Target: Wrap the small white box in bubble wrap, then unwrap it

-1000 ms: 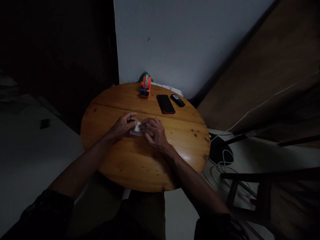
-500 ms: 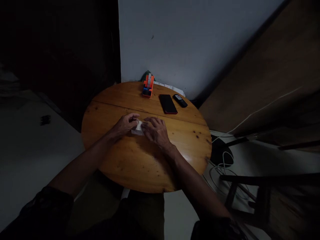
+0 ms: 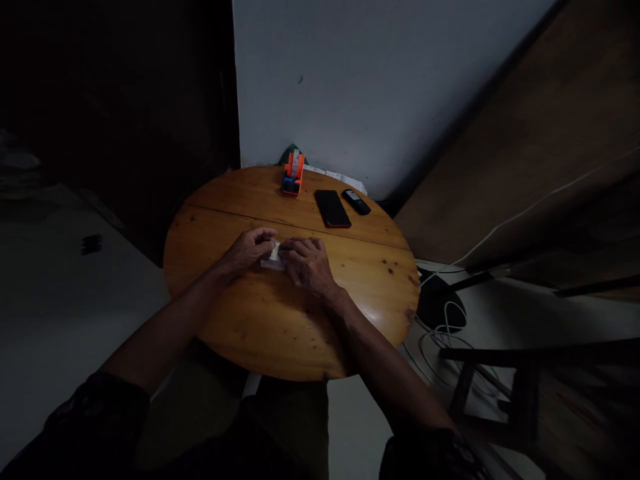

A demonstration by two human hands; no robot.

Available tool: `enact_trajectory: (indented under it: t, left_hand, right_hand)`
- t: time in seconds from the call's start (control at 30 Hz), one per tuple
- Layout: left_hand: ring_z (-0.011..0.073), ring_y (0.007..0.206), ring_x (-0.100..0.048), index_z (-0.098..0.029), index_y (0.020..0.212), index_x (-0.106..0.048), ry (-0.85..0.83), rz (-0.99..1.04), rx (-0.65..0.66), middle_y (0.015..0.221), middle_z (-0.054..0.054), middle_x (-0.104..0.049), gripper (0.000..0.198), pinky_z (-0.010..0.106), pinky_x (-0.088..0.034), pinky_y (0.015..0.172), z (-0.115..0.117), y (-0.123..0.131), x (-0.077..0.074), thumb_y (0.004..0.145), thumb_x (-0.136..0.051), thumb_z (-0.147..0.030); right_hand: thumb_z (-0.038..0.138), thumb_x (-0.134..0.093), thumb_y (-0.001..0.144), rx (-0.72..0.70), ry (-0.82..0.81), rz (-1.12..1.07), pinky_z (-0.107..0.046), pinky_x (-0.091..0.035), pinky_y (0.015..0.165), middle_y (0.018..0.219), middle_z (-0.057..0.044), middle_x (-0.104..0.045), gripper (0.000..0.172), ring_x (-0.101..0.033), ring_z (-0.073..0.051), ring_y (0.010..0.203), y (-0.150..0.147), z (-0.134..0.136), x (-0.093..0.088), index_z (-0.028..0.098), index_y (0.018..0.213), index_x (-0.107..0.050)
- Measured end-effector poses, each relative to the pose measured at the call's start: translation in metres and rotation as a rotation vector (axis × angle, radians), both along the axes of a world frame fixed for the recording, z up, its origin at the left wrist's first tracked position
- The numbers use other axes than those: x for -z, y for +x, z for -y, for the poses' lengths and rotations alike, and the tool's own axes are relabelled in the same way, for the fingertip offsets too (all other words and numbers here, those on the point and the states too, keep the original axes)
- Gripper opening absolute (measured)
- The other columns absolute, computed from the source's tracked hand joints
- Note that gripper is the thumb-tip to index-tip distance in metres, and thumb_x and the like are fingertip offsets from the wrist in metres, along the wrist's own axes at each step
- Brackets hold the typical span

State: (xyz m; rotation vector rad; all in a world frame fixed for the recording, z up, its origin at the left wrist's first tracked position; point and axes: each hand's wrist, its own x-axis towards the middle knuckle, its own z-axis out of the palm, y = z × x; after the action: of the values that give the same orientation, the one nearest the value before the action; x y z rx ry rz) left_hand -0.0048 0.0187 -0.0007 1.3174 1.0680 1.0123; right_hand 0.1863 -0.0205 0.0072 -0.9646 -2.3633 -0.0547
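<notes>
Both my hands rest near the middle of a round wooden table in dim light. My left hand has its fingers curled and pinches the left side of a small white paper-like piece. From the right, my right hand covers the piece with bent fingers that press on it. Most of the white piece is hidden under the fingers, and I cannot make out what it is.
At the table's far edge stand an orange and blue object, a dark phone with a red rim and a small black device. A chair and loose cables lie on the floor to the right.
My right hand's fingers have curled tighter over the white piece. The left hand keeps its pinch in almost the same place.
</notes>
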Motion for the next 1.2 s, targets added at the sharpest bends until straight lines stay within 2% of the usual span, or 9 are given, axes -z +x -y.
enact_trajectory:
  t: [0.13,0.33,0.43,0.6,0.67,0.8,0.9,1.07,1.2]
  left_hand:
    - [0.0133,0.075,-0.06,-0.013,0.105,-0.067,-0.001,-0.006,0.001,0.089,0.002,-0.068,0.046,0.027,-0.047,0.071,0.001,0.0,-0.003,0.064,-0.073,-0.034]
    - [0.0158,0.082,-0.063,-0.013,0.099,-0.068,-0.008,0.027,-0.061,0.094,0.005,-0.071,0.042,0.027,-0.05,0.076,-0.001,-0.001,-0.002,0.063,-0.074,-0.034]
    - [0.0166,0.083,-0.063,-0.014,0.094,-0.069,-0.005,0.008,-0.153,0.091,0.004,-0.072,0.036,0.029,-0.049,0.078,-0.005,-0.004,0.001,0.063,-0.072,-0.033]
    - [0.0164,0.083,-0.062,-0.015,0.092,-0.072,0.028,-0.093,-0.205,0.088,0.002,-0.071,0.032,0.029,-0.048,0.08,-0.007,-0.01,0.0,0.064,-0.07,-0.032]
    - [0.0167,0.082,-0.062,-0.015,0.092,-0.072,0.028,-0.103,-0.197,0.087,0.003,-0.071,0.033,0.029,-0.048,0.08,-0.007,-0.011,-0.001,0.064,-0.07,-0.033]
    - [0.0179,0.082,-0.063,-0.016,0.092,-0.071,0.03,-0.09,-0.179,0.088,0.004,-0.072,0.034,0.031,-0.049,0.08,-0.005,-0.011,-0.002,0.064,-0.071,-0.035]
    - [0.0186,0.085,-0.065,-0.015,0.091,-0.07,0.017,-0.032,-0.161,0.092,0.005,-0.073,0.035,0.032,-0.049,0.083,-0.005,-0.009,-0.001,0.062,-0.072,-0.034]
    - [0.0181,0.085,-0.066,-0.013,0.104,-0.068,-0.029,0.032,-0.053,0.093,0.005,-0.073,0.048,0.031,-0.05,0.082,-0.001,-0.006,-0.004,0.06,-0.074,-0.032]
    - [0.0166,0.08,-0.065,-0.012,0.109,-0.068,-0.01,0.018,0.01,0.088,0.003,-0.07,0.052,0.03,-0.05,0.078,0.004,-0.006,-0.01,0.061,-0.074,-0.032]
  right_hand:
    - [0.019,-0.052,0.089,-0.036,0.005,-0.172,-0.045,-0.038,0.097,0.101,-0.005,-0.076,0.021,-0.065,-0.024,0.108,0.002,0.003,-0.005,0.023,0.093,-0.072]
    - [0.032,-0.055,0.088,0.322,-0.17,-0.609,-0.042,-0.049,0.09,0.091,-0.006,-0.078,0.021,-0.07,-0.025,0.091,0.023,-0.013,0.0,0.022,0.086,-0.074]
    - [0.036,-0.057,0.086,0.395,-0.289,-0.694,-0.038,-0.053,0.082,0.089,-0.006,-0.078,0.024,-0.071,-0.025,0.087,0.029,-0.021,0.004,0.021,0.084,-0.075]
    - [0.033,-0.059,0.083,0.365,-0.391,-0.726,-0.033,-0.054,0.073,0.093,-0.006,-0.078,0.022,-0.071,-0.023,0.088,0.025,-0.021,0.007,0.02,0.087,-0.076]
    - [0.031,-0.061,0.082,0.315,-0.395,-0.728,-0.034,-0.055,0.077,0.096,-0.005,-0.078,0.019,-0.071,-0.024,0.094,0.025,-0.021,0.006,0.021,0.088,-0.076]
    - [0.032,-0.065,0.083,0.117,-0.336,-0.671,-0.039,-0.053,0.093,0.103,-0.005,-0.077,0.014,-0.07,-0.023,0.101,0.025,-0.021,0.004,0.024,0.088,-0.075]
    - [0.036,-0.069,0.084,0.021,-0.317,-0.59,-0.041,-0.051,0.096,0.111,-0.007,-0.074,0.016,-0.068,-0.024,0.107,0.02,-0.018,0.003,0.025,0.093,-0.075]
    - [0.034,-0.072,0.082,0.039,-0.305,-0.401,-0.046,-0.045,0.099,0.118,-0.009,-0.072,0.021,-0.065,-0.027,0.112,0.01,-0.013,0.007,0.023,0.1,-0.075]
    - [0.032,-0.065,0.088,0.071,-0.287,-0.363,-0.046,-0.042,0.1,0.116,-0.008,-0.072,0.014,-0.063,-0.026,0.112,0.007,-0.01,0.008,0.023,0.09,-0.074]
